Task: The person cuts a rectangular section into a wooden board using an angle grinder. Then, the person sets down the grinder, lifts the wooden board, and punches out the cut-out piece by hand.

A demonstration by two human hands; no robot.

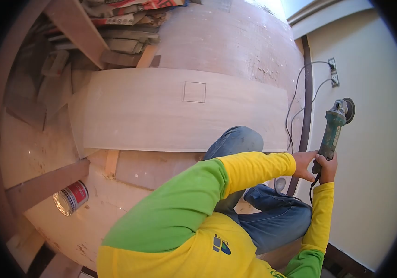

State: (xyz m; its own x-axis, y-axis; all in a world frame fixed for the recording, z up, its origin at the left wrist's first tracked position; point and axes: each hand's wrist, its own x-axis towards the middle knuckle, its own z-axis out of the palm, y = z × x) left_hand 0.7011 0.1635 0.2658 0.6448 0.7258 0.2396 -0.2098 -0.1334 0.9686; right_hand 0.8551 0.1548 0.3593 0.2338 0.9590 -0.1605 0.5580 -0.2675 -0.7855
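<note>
The angle grinder is at the right, in front of the pale wall. From near to far it comprises a dark rear end with a black cord, a green body with a light label, a grey metal head, and a dark round disc at the far end. The body tilts slightly right toward its far end. The disc stands nearly edge-on to the view; its motion cannot be determined.

Grip: the right hand is closed around the rear portion of the body, thumb along the left side. The left hand is at the left of the same rear portion, fingers curved and partly spread, thumb pointing near. Its fingertips meet the tool and the right hand; whether it clamps cannot be told.

Edges and room, near to far: the person's bent legs lie left of and nearer than the tool. A can lies on its side at the near left, by a wooden beam. Beyond the legs, a flat panel extends left to right, with a small square outline right of its middle; one knee overlaps its near edge in view. A dark strip runs along the wall base, left of the grinder. Two cables lead from the wall outlet, beyond the disc. Open wall surface borders the disc on the right.
</note>
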